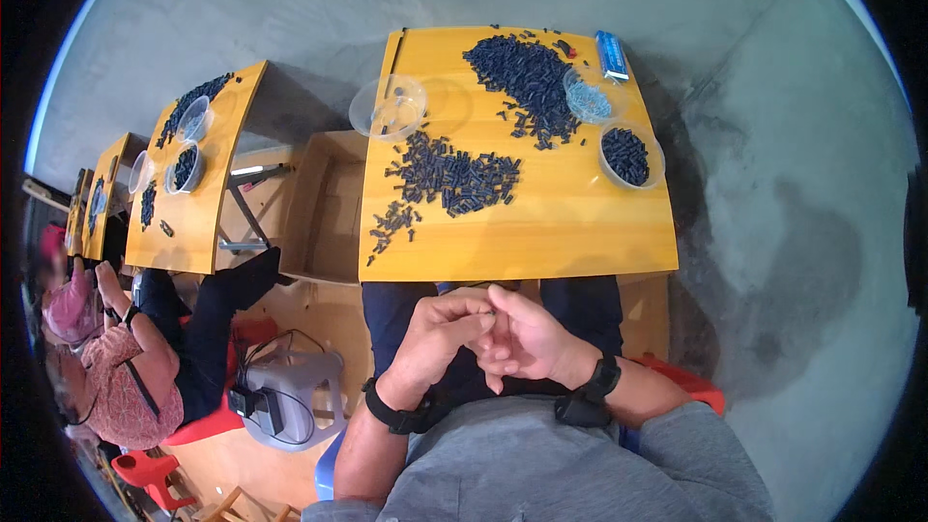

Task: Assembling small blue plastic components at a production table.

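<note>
Close together above my lap, just before the near edge of the yellow table, are my left hand and my right hand. The left thumb and forefinger pinch something tiny, of which only a small dark speck shows between the hands. My right thumb and curled fingers close around the same spot. What lies inside is mostly hidden. On the table, short black tube-like pieces form a small pile nearest my hands and a large pile farther back.
A clear tub of black pieces, a bowl of light-blue bits and a blue box line the right side. A clear bowl overhangs the left edge. Left are a cardboard box, a grey stool and people at similar tables.
</note>
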`<move>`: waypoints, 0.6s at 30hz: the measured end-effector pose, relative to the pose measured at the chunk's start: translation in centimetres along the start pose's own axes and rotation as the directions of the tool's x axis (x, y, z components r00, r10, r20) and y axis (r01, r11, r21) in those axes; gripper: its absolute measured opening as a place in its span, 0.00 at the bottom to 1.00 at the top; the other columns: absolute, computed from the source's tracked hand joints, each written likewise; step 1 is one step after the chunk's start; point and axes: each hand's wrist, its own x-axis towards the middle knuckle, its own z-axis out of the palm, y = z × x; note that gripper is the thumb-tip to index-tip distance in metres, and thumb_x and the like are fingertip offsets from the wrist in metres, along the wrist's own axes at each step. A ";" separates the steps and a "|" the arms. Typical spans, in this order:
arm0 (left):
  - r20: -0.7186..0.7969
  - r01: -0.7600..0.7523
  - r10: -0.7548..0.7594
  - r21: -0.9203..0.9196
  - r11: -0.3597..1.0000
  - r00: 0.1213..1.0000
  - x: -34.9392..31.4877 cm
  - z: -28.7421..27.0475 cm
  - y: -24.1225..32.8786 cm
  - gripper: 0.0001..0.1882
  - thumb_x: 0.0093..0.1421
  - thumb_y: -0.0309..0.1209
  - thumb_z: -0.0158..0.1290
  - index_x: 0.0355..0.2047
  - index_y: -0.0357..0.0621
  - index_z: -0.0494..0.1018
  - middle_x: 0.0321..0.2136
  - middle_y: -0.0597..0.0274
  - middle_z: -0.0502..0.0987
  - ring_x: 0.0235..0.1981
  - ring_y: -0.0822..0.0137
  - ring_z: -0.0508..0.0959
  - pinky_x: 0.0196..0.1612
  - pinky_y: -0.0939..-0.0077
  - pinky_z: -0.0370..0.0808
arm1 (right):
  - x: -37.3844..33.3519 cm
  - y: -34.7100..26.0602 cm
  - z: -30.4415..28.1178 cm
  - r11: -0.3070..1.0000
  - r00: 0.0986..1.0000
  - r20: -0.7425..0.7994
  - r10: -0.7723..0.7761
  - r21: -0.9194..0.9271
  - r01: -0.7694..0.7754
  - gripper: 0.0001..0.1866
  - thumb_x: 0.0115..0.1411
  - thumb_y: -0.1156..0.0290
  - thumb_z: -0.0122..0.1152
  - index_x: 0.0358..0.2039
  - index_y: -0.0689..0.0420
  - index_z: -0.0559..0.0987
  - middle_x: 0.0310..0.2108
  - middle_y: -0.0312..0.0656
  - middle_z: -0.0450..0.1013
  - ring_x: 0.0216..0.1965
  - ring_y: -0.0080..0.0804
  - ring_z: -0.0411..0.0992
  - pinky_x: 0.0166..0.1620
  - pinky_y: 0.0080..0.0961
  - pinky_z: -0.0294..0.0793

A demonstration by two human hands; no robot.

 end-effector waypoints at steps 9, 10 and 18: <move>-0.089 0.000 -0.012 -0.135 0.991 0.996 0.2 0.5 0.6 0.08 0.58 0.23 0.52 0.36 0.30 0.76 0.35 0.55 0.78 0.32 0.69 0.76 0.39 0.73 0.73 | -0.3 -1.5 0.6 0.999 0.999 -0.007 -0.036 -0.021 0.036 0.40 0.61 0.34 0.27 0.24 0.62 0.73 0.16 0.34 0.60 0.13 0.25 0.62 0.26 0.39 0.78; -0.092 -0.001 -0.012 -0.135 0.991 0.996 0.1 0.5 0.6 0.08 0.58 0.23 0.52 0.36 0.30 0.76 0.35 0.55 0.78 0.32 0.69 0.76 0.39 0.73 0.73 | -0.3 -1.5 0.5 0.999 0.999 -0.005 -0.034 -0.020 0.034 0.40 0.61 0.34 0.27 0.24 0.62 0.73 0.16 0.34 0.60 0.13 0.25 0.62 0.26 0.39 0.78; -0.133 -0.060 0.068 0.061 0.996 0.989 0.4 0.3 -0.7 0.05 0.56 0.20 0.53 0.32 0.33 0.78 0.38 0.56 0.77 0.35 0.72 0.76 0.38 0.77 0.73 | 0.1 -1.0 0.5 0.920 0.959 -0.229 -0.167 -0.385 0.069 0.25 0.64 0.44 0.42 0.27 0.56 0.69 0.14 0.31 0.60 0.10 0.19 0.60 0.17 0.28 0.76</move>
